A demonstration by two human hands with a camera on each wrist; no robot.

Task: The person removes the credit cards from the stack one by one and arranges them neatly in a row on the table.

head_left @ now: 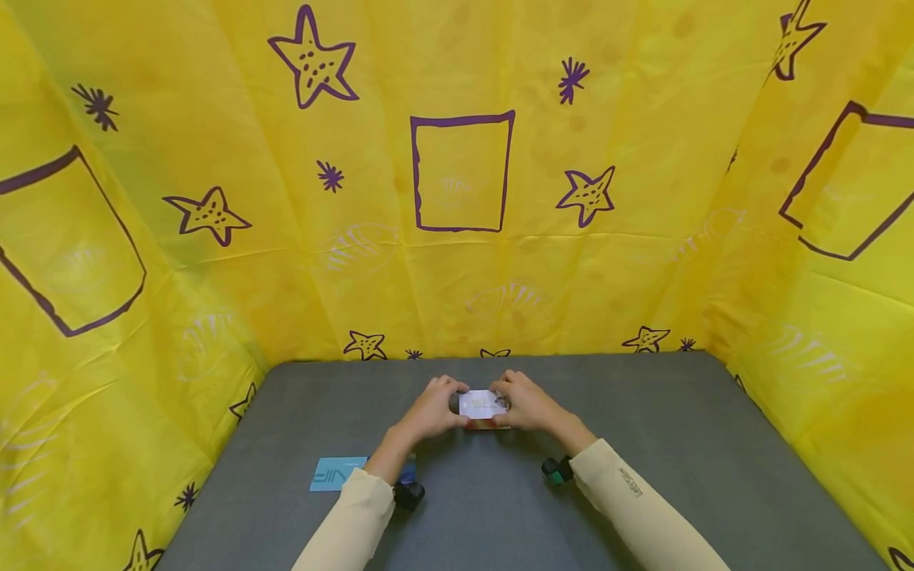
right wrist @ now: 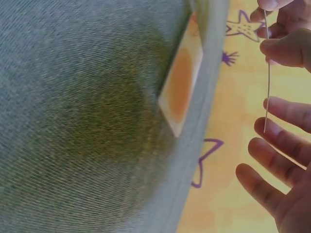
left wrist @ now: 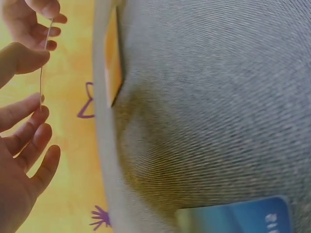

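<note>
Fingers [left wrist: 20, 112] and thumb of the left hand [head_left: 432, 411] are pinching one end of a whitish card [head_left: 477, 405]; the right hand [head_left: 531, 406] is pinching the other end, and the spare fingers are fanning loosely apart. Between them the card is hanging in the air above the grey table [head_left: 643, 476], near its far side and in front of the yellow cloth [head_left: 457, 305]. An orange-printed card [right wrist: 181, 82] is lying on the tabletop below. Off to the left, a pale blue card [head_left: 334, 474] is resting partly behind the forearm.

For a steady hold, both pinches should be bearing evenly and lightly on the edges, since so thin a card is probably going to bow if the hands are pressing inward (its edge is already looking slightly curved in the wrist views). Fingertips are best sitting clear of the print, with both hands holding level.

Its long axis is running left to right, from one hand to the other. One broad face is looking up toward the head camera, roughly parallel to the tabletop; the lettering is showing too small to tell which way it is reading.
</note>
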